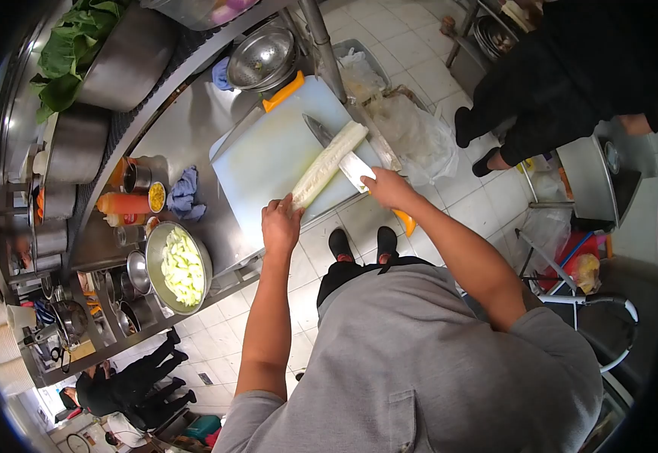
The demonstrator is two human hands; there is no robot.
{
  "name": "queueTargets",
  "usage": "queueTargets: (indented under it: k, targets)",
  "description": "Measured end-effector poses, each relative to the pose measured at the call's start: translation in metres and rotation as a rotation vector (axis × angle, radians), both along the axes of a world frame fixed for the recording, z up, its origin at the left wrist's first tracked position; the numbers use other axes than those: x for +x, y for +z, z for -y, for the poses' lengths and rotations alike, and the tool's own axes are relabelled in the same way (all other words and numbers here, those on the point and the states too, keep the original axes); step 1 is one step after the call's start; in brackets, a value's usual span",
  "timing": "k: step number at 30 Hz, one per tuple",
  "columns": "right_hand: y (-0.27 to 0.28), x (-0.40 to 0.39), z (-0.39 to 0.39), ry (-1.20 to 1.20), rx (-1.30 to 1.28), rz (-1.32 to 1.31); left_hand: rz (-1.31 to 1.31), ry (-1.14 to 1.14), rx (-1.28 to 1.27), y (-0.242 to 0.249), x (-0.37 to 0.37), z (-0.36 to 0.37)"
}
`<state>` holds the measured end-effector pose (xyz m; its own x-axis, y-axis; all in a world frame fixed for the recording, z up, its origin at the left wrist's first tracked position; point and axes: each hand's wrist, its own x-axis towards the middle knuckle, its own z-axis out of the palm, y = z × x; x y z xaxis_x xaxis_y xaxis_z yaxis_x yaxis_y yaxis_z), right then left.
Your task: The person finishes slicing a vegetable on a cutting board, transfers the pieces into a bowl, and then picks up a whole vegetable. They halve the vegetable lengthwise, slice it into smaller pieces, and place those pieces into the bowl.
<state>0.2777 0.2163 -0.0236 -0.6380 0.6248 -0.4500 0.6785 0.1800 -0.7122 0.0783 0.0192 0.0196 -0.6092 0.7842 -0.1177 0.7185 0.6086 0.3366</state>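
A long pale peeled vegetable (329,162) lies at a slant over the white cutting board (250,177). My left hand (281,225) is closed on its near-left end. In my right hand (388,189) is a white-handled or white-bladed tool (355,172), held against the vegetable's right side; its exact kind is hard to make out. A dark knife blade (318,130) shows beyond the vegetable, partly hidden by it. Another knife with an orange handle (284,91) rests at the board's far edge, its blade pointing left.
A metal bowl of pale green cut pieces (180,268) stands left of the board, near a blue cloth (185,194) and sauce bottles (123,204). Colanders (262,59) sit beyond the board. A person in black (548,83) stands at the upper right; others are at the lower left.
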Motion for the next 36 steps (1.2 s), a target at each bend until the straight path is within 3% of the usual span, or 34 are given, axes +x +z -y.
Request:
queueTargets:
  k: [5,10,15,18,25,31,36]
  targets:
    - [0.010,0.012,0.022,0.009,-0.130,-0.011,-0.004,-0.010,0.004,0.002,0.000,0.000]
    - [0.006,0.023,0.041,0.039,-0.055,-0.014,-0.010,-0.011,0.001,-0.001,0.000,-0.001]
    - [0.008,0.007,0.000,0.035,-0.030,0.035,-0.046,-0.027,0.117,-0.010,-0.002,-0.019]
    - [0.025,0.000,-0.007,0.013,-0.152,0.078,-0.056,-0.017,0.070,-0.009,0.001,-0.023]
    - [0.003,0.013,0.030,0.078,0.020,-0.007,-0.067,-0.047,0.120,-0.012,-0.001,-0.021]
    - [0.007,-0.014,0.029,0.082,0.011,-0.037,-0.082,-0.037,0.081,-0.012,0.000,-0.023]
    - [0.015,-0.002,0.051,0.073,-0.132,-0.018,-0.085,-0.024,0.210,-0.019,-0.009,-0.005]
